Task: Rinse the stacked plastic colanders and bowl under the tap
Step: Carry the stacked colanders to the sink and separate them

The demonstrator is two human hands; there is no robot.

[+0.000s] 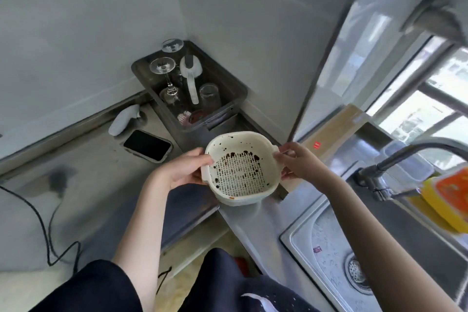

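Note:
A cream plastic colander stack, nested in a matching bowl, is held in the air over the counter corner, tilted toward me. Dark brown specks dot its perforated bottom and inner wall. My left hand grips its left rim and handle. My right hand pinches the right rim. The tap arches at the right, over the steel sink; no water runs from it.
A dark drying tray with wine glasses, a tumbler and a brush stands in the corner behind. A phone and a white cloth lie on the left counter. Yellow-orange packaging and a clear container sit behind the tap. A black cable trails left.

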